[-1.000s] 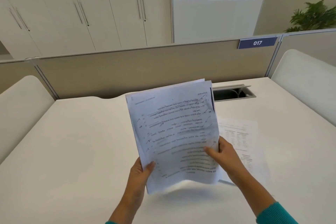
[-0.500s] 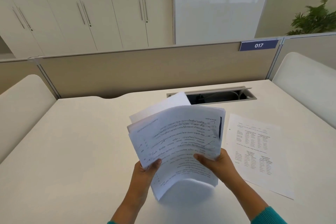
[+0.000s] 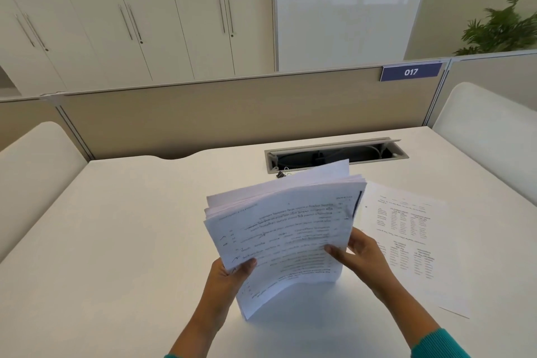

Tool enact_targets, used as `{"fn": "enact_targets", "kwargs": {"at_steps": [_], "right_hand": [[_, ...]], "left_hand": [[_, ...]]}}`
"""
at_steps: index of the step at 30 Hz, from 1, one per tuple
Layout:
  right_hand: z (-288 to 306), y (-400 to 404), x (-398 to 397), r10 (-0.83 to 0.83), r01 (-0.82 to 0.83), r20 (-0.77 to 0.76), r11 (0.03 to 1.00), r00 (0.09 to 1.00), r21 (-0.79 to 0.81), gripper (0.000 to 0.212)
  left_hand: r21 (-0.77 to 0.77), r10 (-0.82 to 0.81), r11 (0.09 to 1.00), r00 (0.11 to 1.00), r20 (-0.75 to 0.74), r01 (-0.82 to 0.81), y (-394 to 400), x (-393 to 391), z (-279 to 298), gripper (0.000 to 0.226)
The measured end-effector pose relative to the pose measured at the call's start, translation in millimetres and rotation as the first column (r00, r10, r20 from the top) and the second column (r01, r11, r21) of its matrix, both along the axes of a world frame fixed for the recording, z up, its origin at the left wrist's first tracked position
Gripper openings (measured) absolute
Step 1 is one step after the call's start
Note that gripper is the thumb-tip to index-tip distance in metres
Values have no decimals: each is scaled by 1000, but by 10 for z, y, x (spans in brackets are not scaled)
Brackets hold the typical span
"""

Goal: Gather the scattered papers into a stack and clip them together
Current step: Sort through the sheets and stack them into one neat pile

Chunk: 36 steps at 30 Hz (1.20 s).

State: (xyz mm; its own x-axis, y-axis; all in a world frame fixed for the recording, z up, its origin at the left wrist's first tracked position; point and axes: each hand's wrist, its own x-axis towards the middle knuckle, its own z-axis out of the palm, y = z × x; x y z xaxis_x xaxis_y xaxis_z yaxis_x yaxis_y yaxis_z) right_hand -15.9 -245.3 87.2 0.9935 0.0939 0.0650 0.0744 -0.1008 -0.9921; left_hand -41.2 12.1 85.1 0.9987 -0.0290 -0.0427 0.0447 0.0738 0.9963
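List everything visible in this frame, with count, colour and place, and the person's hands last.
paper stack: one, white with print, held above the desk centre
loose sheet: one, white with print, flat on the desk right of the stack
binder clip: one, black, on the desk behind the stack
desk: one, white
cable tray: one, grey, open, at the desk's far edge
partition: beige, behind the desk
number sign: one, blue, reads 017, on the partition
cabinets: white, back wall
plant: one, green, far right
left hand: grips the stack's lower left
right hand: grips the stack's right edge
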Motion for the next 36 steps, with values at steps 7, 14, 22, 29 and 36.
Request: {"fn": "enact_targets", "kwargs": {"at_steps": [7,14,22,29,36], "right_hand": [[76,59,10,8,-11,29,996,1000,90,30],[-163,79,-25,7,-4,-23,992,1000,122,44],[-752,139,-141,-183,176,-23,970,983,-166,30],[-743,130,-148,-162,147,-88,977,983,-155,25],[-738,79,-135,-237,168,-93,868,967,-467,28]], "left_hand": [[-8,14,1000,998,58,-13,-58,9,122,30],[-7,0,1000,1000,11,0,-52,-18,-6,29],[125,83,990,983,-162,-63,-105,-127,-486,17],[124,96,990,964,-249,-66,-95,-81,-551,15],[96,71,995,924,-376,-37,-86,-83,-704,34]]}}
